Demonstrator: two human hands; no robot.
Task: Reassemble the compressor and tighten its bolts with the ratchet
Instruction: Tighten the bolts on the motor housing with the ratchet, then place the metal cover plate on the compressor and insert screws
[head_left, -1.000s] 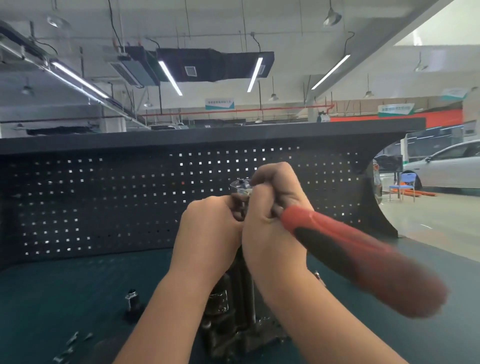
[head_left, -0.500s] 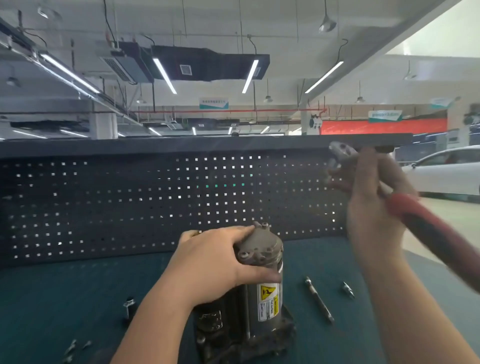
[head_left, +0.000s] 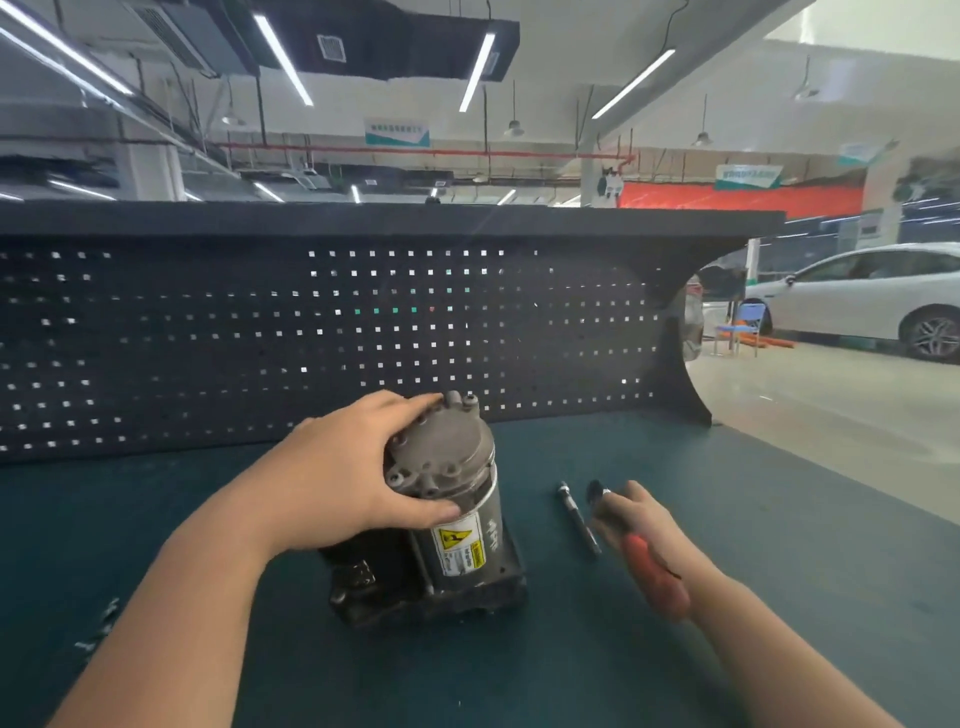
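Teal workbench, left hand gripping upright compressor, right hand holding ratchet

The compressor stands upright on its dark base, a grey metal cylinder with a bolt-holed end cap on top and a yellow warning label on its side. I hold the ratchet, red and black handled, low over the bench to the compressor's right, head forward. A long bolt lies flat between them.
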